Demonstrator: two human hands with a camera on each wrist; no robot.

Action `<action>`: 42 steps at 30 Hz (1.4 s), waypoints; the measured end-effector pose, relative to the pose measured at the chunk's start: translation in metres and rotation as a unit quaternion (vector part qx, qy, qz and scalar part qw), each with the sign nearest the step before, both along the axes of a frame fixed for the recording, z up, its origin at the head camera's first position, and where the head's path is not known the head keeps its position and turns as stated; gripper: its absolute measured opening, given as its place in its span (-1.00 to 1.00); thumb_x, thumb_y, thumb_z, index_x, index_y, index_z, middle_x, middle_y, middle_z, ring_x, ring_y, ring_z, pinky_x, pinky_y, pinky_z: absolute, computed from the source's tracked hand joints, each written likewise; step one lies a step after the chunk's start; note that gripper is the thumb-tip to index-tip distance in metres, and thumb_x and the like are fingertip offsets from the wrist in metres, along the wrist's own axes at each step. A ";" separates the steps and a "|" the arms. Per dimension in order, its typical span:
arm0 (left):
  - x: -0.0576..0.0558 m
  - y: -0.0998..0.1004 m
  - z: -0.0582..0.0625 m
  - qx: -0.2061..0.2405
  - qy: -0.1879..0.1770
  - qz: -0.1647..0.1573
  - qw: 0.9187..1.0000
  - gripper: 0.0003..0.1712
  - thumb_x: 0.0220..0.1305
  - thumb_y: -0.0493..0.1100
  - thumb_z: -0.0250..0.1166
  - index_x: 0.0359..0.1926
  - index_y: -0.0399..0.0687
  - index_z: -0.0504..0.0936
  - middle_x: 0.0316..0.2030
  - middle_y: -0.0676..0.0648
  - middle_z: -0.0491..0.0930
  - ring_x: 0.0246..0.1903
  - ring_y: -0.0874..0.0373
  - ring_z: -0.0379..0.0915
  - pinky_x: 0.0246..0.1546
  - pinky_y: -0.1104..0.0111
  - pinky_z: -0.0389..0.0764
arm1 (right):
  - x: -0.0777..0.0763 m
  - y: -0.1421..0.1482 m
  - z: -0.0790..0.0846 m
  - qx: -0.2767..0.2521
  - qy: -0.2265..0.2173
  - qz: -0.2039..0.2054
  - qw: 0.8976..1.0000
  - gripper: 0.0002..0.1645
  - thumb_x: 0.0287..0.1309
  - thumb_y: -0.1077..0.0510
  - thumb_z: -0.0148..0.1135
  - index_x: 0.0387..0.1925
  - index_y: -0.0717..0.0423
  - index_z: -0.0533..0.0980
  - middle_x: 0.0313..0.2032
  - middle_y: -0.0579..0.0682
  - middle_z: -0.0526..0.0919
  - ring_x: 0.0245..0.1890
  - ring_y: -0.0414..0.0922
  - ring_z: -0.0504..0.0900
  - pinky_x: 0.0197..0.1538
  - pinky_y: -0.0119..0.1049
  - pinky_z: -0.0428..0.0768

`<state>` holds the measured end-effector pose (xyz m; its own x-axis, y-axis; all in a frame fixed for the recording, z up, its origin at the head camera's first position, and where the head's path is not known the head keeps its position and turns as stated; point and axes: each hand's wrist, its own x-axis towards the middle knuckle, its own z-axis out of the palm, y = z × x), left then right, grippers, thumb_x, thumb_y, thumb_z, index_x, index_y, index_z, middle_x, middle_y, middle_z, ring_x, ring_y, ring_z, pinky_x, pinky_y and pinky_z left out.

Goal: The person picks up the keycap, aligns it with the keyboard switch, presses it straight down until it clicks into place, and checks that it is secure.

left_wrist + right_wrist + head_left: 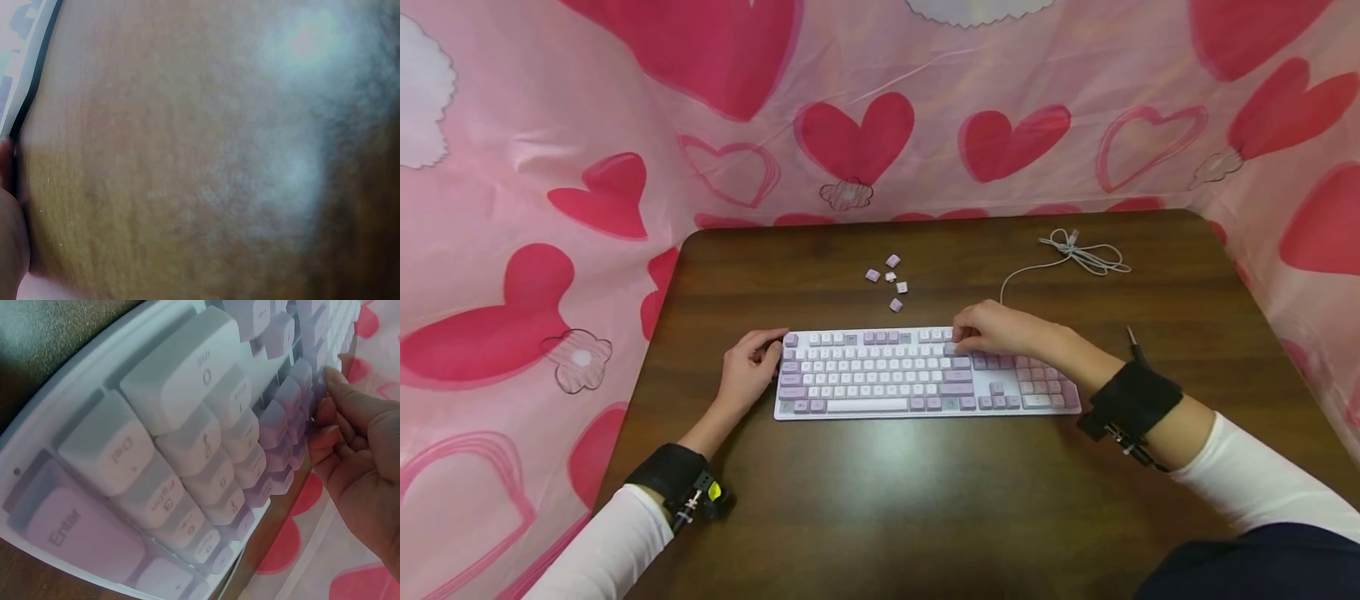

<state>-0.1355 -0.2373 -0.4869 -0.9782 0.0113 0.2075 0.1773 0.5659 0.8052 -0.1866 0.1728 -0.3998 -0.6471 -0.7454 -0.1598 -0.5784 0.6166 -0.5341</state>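
A white and lavender keyboard (865, 406) lies on the table. My left hand (747, 371) is at its left end, the index fingertip at the back corner and the thumb against the side; its other fingers are hidden. Only a bit of that hand (11, 244) shows in the left wrist view, beside the keyboard's edge. Over the upper right of the main key block, my right hand (996, 327) reaches down with bent fingers. In the right wrist view the right hand's (369, 434) thumb and fingertips meet the lavender keys (294, 394); whether a keycap sits between them is unclear.
Several loose keycaps (896, 306), lavender and white, lie behind the keyboard. A white cable (1097, 259) is bundled at the back right. A thin pointed tool (1132, 337) shows beyond the right wrist. Heart-patterned cloth (850, 137) surrounds the wooden table (880, 492).
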 end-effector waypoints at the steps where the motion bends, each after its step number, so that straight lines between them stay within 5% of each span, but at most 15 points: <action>1: -0.001 0.000 0.000 0.001 0.000 -0.001 1.000 -0.73 0.30 -0.14 0.17 -0.01 0.09 0.64 -0.27 0.06 0.52 -0.64 0.20 0.42 -0.70 0.42 0.47 | 0.001 -0.001 0.001 0.003 0.005 0.000 1.000 -0.93 0.07 0.14 0.34 -0.45 0.01 0.58 -0.48 -0.18 0.56 -0.45 -0.26 0.46 -0.31 -0.34 0.51; 21: -0.004 0.003 0.001 0.000 0.000 -0.008 1.000 -0.73 0.31 -0.14 0.15 -0.01 0.07 0.64 -0.24 0.03 0.53 -0.62 0.18 0.40 -0.68 0.43 0.46 | 0.014 -0.020 0.010 0.084 0.071 0.001 0.994 -0.78 0.04 0.30 0.32 -0.61 0.05 0.49 -0.59 -0.14 0.43 -0.52 -0.19 0.37 -0.38 -0.32 0.40; 42: 0.000 0.002 0.000 0.000 0.002 -0.002 1.000 -0.73 0.30 -0.13 0.16 -0.02 0.05 0.65 -0.28 0.02 0.51 -0.63 0.19 0.39 -0.69 0.46 0.43 | 0.010 -0.016 0.007 0.056 0.083 0.029 0.995 -0.81 -0.05 0.28 0.39 -0.57 0.05 0.51 -0.56 -0.13 0.47 -0.50 -0.21 0.40 -0.35 -0.28 0.46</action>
<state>-0.1360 -0.2350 -0.4865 -0.9774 0.0159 0.2109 0.1829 0.5648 0.8047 -0.1767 0.1573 -0.3926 -0.6283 -0.7655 -0.1387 -0.6892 0.6304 -0.3572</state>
